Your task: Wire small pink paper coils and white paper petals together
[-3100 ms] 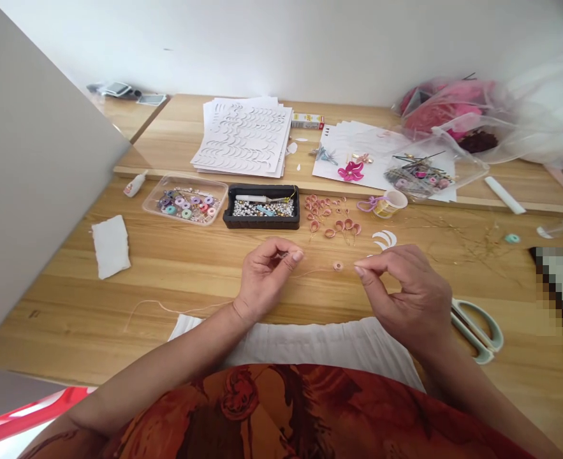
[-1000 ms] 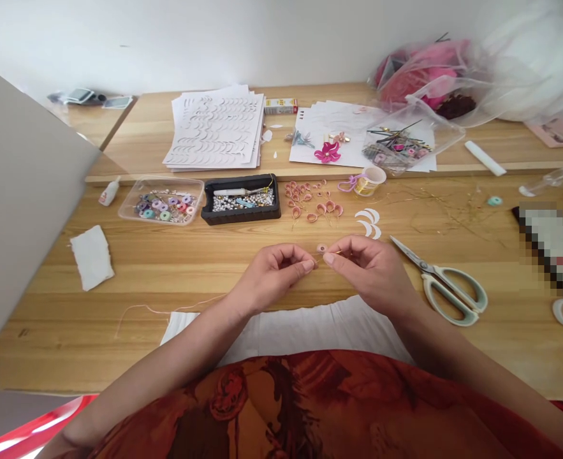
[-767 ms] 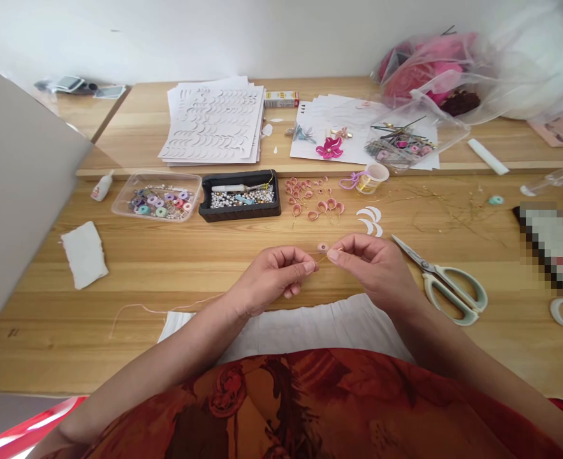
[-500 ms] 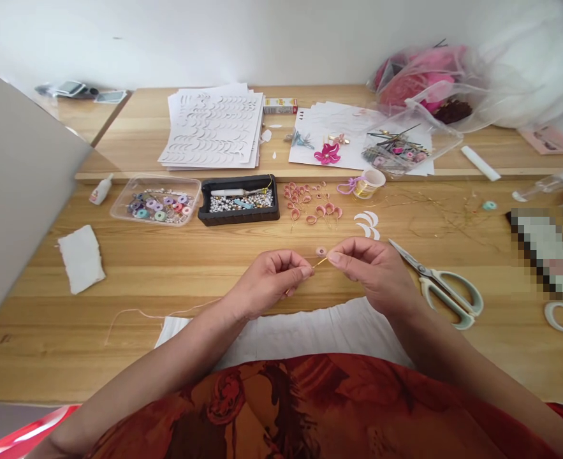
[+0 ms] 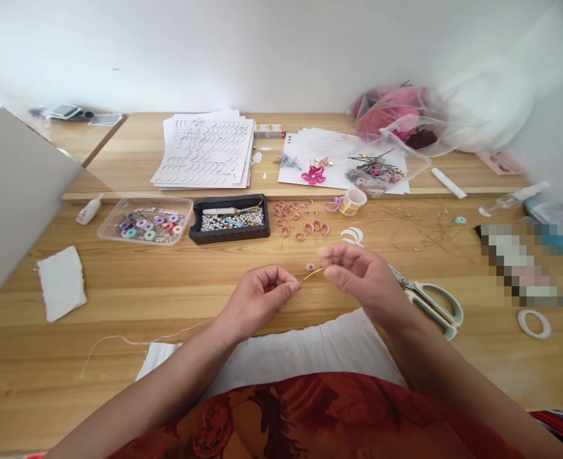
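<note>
A thin gold wire point(image 5: 313, 274) spans the gap between my two hands above the wooden table. My left hand point(image 5: 266, 294) pinches its lower left end between thumb and fingertips. At the wire's upper right end is my right hand point(image 5: 355, 273), its thumb and fingers apart and slightly blurred. A small pink spool-like piece point(image 5: 310, 268) lies just left of the right fingertips. Beyond the hands are pink wire-stemmed loops point(image 5: 308, 228) and white crescent pieces point(image 5: 352, 236).
Scissors point(image 5: 429, 303) lie beside my right wrist. A black bead tray point(image 5: 231, 220) and a clear box point(image 5: 146, 220) stand behind on the left. White cloth point(image 5: 300, 357) lies under my forearms, and a tape roll point(image 5: 534, 324) at right.
My right thumb and fingers have parted from their pinch at the wire, and more of the wire shows between the hands. The whole view has shifted, with the table lower in it.
</note>
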`<state>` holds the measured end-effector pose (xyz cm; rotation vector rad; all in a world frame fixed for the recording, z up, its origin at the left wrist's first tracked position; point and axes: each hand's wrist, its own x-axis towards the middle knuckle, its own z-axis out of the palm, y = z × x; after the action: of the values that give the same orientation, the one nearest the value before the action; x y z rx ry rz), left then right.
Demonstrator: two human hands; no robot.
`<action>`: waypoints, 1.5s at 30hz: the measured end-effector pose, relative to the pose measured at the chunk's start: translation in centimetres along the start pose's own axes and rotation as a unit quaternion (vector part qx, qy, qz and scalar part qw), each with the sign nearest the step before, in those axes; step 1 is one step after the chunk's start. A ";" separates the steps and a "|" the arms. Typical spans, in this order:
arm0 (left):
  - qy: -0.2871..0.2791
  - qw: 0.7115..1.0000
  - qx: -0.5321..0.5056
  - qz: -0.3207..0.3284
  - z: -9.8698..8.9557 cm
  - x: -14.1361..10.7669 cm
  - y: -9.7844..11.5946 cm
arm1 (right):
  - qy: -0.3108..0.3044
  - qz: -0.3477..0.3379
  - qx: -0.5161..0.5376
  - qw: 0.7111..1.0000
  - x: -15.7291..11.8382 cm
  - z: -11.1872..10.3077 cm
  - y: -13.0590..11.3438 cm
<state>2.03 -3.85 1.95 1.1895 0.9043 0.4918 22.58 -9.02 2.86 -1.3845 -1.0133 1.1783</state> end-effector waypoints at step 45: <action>0.004 0.997 0.062 0.048 0.1 -0.1 -0.1 | 0.037 -0.099 -0.127 0.986 -0.8 1.5 0.7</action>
<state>2.03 -4.06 1.89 1.3501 0.8973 0.5236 20.95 -9.65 2.27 -1.4739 -1.2482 0.8674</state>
